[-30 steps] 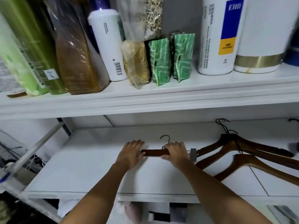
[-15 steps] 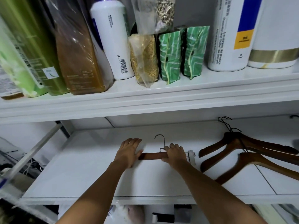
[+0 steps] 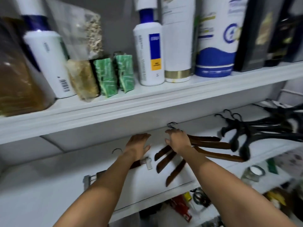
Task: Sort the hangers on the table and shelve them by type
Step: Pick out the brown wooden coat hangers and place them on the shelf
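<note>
My left hand (image 3: 137, 145) hovered flat over the lower shelf (image 3: 49, 185), fingers straight and holding nothing. Its forearm crossed the clip hanger (image 3: 139, 163), which lay along the middle of the shelf with its hook toward the back edge. My right hand (image 3: 178, 141) arched over the necks of the brown wooden hangers (image 3: 209, 143), stacked just beside the clip hanger on its right. I could not tell whether my fingers actually gripped them. Toward the shelf's right end lay a pile of black hangers (image 3: 246, 130), close against the wooden ones' tips.
</note>
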Motion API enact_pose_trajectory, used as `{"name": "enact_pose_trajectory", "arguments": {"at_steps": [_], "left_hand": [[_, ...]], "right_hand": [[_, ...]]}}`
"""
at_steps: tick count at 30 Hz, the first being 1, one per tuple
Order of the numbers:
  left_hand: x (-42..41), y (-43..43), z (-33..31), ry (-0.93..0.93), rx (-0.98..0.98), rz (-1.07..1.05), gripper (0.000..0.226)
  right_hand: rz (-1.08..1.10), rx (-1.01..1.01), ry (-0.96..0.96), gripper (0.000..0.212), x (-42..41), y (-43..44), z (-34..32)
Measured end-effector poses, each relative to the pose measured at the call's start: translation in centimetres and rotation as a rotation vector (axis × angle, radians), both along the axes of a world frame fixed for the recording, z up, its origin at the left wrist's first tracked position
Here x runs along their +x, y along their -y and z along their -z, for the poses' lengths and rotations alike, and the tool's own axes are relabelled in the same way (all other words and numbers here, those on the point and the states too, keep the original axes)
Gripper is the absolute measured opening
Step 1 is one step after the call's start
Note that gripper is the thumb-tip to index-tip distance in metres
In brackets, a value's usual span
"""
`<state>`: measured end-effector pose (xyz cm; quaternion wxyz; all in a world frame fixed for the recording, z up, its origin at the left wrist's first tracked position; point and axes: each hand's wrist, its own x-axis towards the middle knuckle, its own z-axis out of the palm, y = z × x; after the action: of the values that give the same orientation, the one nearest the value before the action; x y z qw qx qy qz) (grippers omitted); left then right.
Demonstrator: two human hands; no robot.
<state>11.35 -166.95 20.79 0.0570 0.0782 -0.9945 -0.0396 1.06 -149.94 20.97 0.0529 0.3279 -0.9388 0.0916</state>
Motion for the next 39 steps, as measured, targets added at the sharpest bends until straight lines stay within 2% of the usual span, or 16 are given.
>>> {"name": "enact_pose_trajectory", "arguments": {"at_steps": [4,10,21,30,39], "left_hand": [[-3.9,-6.2,-1.5,-0.034,-0.022,0.135,0.053],[-8.0,-14.7,-3.0,-0.025,0.047,0.239,0.055],[-12.0,-36.1,-6.6,-0.069,0.110,0.564,0.056],[-11.7,-54.8,-5.7,-0.048,0.060,0.874,0.057],[-4.5,-74.6,-3.1,-0.025,0.079,1.218,0.056]], "right_hand": [[0.147,-0.015,-0.028,0.048,-1.5,-7.0,-1.8],[0.306,-0.024,-0.073,0.051,-2.4,-16.8,-3.3],[0.657,-0.006,-0.106,0.051,-0.1,-38.5,-5.3],[0.974,0.010,-0.086,0.050,6.7,-56.5,-4.0],[1.352,0.032,-0.047,0.047,18.9,-71.8,-0.9]]}}
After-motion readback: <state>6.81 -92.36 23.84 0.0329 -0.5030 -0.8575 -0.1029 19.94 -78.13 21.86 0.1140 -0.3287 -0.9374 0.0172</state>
